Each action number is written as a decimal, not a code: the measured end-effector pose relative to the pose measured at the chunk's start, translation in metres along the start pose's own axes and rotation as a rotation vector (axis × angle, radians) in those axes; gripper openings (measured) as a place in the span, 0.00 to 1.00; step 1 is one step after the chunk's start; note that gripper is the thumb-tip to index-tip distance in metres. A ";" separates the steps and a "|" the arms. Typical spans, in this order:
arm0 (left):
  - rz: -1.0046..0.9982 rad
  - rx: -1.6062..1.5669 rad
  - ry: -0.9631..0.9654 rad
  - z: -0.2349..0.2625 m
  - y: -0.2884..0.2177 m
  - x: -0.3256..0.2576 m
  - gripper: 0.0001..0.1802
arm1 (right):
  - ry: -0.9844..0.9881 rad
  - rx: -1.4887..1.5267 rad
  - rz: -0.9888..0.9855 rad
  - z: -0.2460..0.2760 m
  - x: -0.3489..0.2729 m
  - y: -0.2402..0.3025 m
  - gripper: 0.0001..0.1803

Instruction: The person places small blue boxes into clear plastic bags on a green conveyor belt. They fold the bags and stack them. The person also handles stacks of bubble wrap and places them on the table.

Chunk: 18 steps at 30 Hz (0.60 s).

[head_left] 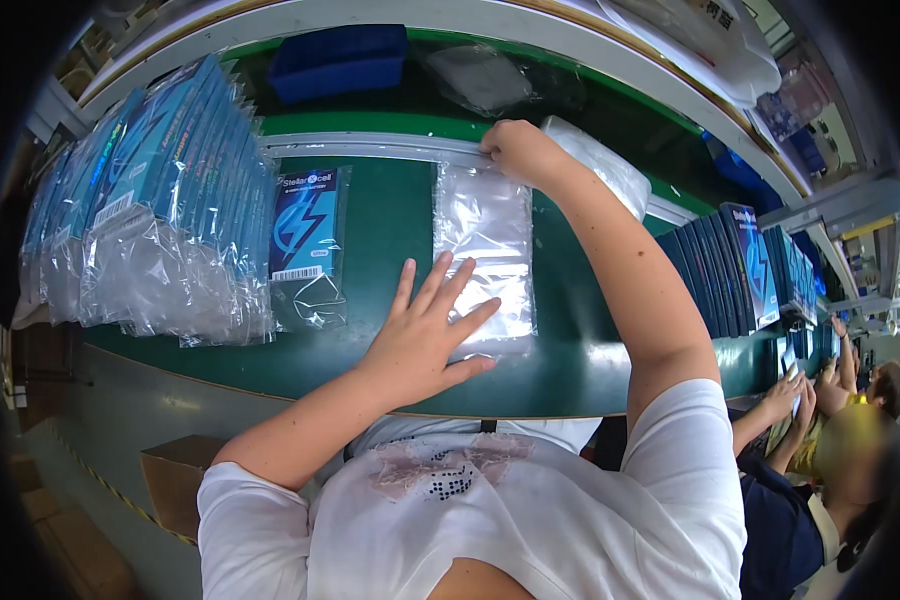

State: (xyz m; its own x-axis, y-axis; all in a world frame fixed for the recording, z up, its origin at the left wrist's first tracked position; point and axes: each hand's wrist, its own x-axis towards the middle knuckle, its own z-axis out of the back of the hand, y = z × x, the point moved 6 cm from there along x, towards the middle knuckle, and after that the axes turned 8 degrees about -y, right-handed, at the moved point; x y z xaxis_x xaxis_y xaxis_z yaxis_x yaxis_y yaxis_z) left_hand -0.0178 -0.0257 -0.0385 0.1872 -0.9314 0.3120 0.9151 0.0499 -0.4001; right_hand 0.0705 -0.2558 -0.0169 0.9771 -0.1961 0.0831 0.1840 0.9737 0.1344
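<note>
Your left grip (420, 335) is wide: palm down, fingers fanned, holding nothing. It lies over the near left part of the clear plastic bags (485, 215); the outermost finger is off their left edge. One bag or a stack, can't tell from here.

Your right grip (520, 152) is bunched narrow at the far edge of the same bags, fingertips down at the edge. Can't tell whether it has plastic pinched or is only touching. The bags lie flat on the green counter (390, 200), running from under your left grip up to your right.

Left and slightly beyond your left grip: one bagged blue pack (305, 225), flat, face up, apart from the bags. Farther left, next to that pack: a long row of bagged blue packs (140, 180), leaning together, loose plastic ends toward you.

Just right of your right grip, partly behind your forearm: a clear plastic bundle (610, 165). Well right of both grips: dark blue packs (715, 265) standing in a row.

Beyond your right grip, past the metal rail (360, 148): crumpled clear plastic (480, 78), with a blue bin (338, 62) to its left.
</note>
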 end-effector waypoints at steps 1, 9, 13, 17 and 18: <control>-0.001 0.003 0.000 0.000 0.000 0.000 0.32 | 0.011 0.014 -0.001 0.001 0.003 0.000 0.13; -0.005 -0.021 -0.023 0.001 0.001 -0.002 0.33 | 0.086 0.085 -0.049 0.007 0.005 0.000 0.05; -0.001 -0.029 -0.034 0.003 0.003 -0.003 0.33 | -0.189 0.166 -0.064 0.039 -0.005 0.010 0.06; -0.006 -0.032 -0.045 0.002 0.002 -0.003 0.33 | -0.430 0.320 -0.109 0.075 -0.024 0.014 0.07; -0.006 -0.032 -0.044 0.003 0.002 -0.003 0.33 | -0.485 0.371 -0.121 0.082 -0.029 0.013 0.07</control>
State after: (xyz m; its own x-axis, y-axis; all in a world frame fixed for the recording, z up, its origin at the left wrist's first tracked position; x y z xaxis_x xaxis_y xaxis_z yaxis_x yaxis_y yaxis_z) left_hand -0.0154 -0.0218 -0.0379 0.1976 -0.9148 0.3522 0.9045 0.0317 -0.4252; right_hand 0.0361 -0.2468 0.0636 0.7755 -0.4176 0.4736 0.1554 0.8532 0.4978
